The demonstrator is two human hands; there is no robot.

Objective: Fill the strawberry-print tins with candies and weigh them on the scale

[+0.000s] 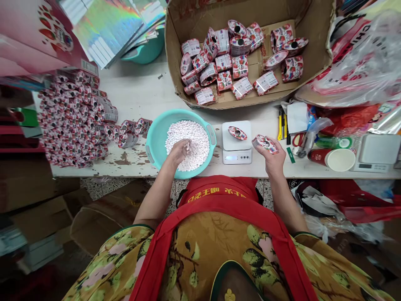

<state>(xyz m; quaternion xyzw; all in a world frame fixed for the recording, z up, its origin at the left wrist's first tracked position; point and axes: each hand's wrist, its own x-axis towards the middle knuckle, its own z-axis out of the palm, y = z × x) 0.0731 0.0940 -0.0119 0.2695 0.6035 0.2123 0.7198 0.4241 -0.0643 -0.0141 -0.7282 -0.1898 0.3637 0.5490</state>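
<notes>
The right hand (275,158) is holding a pack (262,141) just off the scale (230,143), at its three o'clock, thumb and fingers pinching its sides. The pack is showing an oval face, printed red, pink and white, with a dark round opening in the middle; its side wrap is pink, and it is tilting slightly.

A matching pack, its oval face likewise turned up and its opening dark, is lying on the scale's plate, whose display is glowing below it.

The left hand (179,152) is reaching into the turquoise bowl (152,138) at the scale's nine o'clock. Its fingers are curling together over small white candies (200,144); I cannot tell whether they are pinching any.

At the bowl's nine o'clock, many more packs are standing in a stack (72,119). Loose ones are lying in the carton (308,25) at the scale's twelve o'clock. A cup (340,160) is lying at the right hand's three o'clock.
</notes>
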